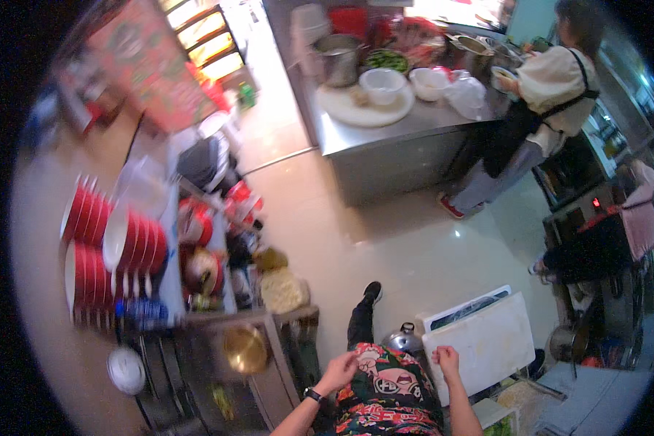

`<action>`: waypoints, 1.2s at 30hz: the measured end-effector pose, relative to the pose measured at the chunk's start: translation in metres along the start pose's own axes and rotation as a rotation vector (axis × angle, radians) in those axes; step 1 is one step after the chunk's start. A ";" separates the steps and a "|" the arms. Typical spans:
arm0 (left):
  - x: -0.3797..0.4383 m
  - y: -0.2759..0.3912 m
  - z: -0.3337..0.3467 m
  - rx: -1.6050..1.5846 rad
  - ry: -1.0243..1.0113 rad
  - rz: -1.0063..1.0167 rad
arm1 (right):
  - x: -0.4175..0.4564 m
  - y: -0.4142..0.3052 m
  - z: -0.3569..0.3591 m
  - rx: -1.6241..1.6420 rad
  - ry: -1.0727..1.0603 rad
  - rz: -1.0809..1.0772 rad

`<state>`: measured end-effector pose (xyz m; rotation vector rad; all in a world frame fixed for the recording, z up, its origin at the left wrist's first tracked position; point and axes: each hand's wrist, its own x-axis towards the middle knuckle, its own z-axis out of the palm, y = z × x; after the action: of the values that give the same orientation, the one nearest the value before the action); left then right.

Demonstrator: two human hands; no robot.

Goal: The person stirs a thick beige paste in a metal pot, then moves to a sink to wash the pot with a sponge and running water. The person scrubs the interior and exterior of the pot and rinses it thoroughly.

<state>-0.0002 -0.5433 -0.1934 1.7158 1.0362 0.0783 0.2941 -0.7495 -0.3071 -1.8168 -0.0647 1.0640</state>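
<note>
My left hand (340, 372), with a dark watch on the wrist, hangs beside the floral printed apron (392, 387), its fingers loosely curled; whether it touches the apron I cannot tell. My right hand (446, 361) is half curled, in front of a large white board (485, 340), with no object visible in it. Between the apron and that board is a metal lid with a black knob (405, 339).
Red bowls (136, 240) stand stacked at the left near a golden round pan (245, 349). Ahead, a steel counter (403, 136) holds a steel pot (339, 60) and white bowls. A person in an apron (545, 98) stands at it; another person (594, 245) is at the right.
</note>
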 end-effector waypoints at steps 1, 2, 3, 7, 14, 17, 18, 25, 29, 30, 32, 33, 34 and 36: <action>-0.034 -0.002 0.007 -0.118 0.137 0.035 | -0.011 0.003 -0.005 -0.008 -0.079 -0.041; -0.065 -0.012 0.017 -0.160 0.212 0.002 | -0.018 0.002 -0.007 -0.011 -0.159 -0.081; -0.101 -0.026 0.033 -0.199 0.288 -0.044 | -0.029 0.006 -0.010 -0.052 -0.227 -0.089; -0.245 -0.054 0.083 -0.269 0.449 -0.129 | -0.102 0.021 -0.019 -0.255 -0.382 -0.163; -0.428 -0.114 0.162 -0.682 0.821 -0.166 | -0.267 0.056 0.066 -0.422 -0.790 -0.196; -0.489 -0.138 0.195 -0.710 0.998 -0.135 | -0.339 0.092 0.099 -0.516 -0.984 -0.296; -0.513 -0.150 0.208 -0.760 1.071 -0.121 | -0.365 0.109 0.110 -0.552 -1.022 -0.308; -0.663 -0.250 0.303 -0.616 1.742 -0.486 | -0.478 0.239 0.184 -0.824 -1.397 -0.188; -0.722 -0.279 0.394 -0.852 1.999 -0.861 | -0.526 0.309 0.209 -0.951 -1.738 -0.248; -0.729 -0.277 0.407 -0.861 2.120 -0.795 | -0.536 0.323 0.219 -1.016 -1.762 -0.289; -0.735 -0.253 0.412 -0.995 2.193 -0.855 | -0.562 0.329 0.244 -1.131 -1.857 -0.423; -0.741 -0.247 0.429 -0.948 2.278 -0.842 | -0.574 0.338 0.254 -1.118 -1.949 -0.465; -0.737 -0.237 0.440 -1.044 2.311 -0.829 | -0.579 0.347 0.257 -1.106 -2.027 -0.510; -0.730 -0.221 0.459 -1.251 2.343 -0.786 | -0.593 0.364 0.267 -1.198 -2.111 -0.600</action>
<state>-0.3461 -1.3613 -0.2556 -0.7664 2.1524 1.9563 -0.3961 -1.0244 -0.2442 -0.3482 -2.6155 2.0716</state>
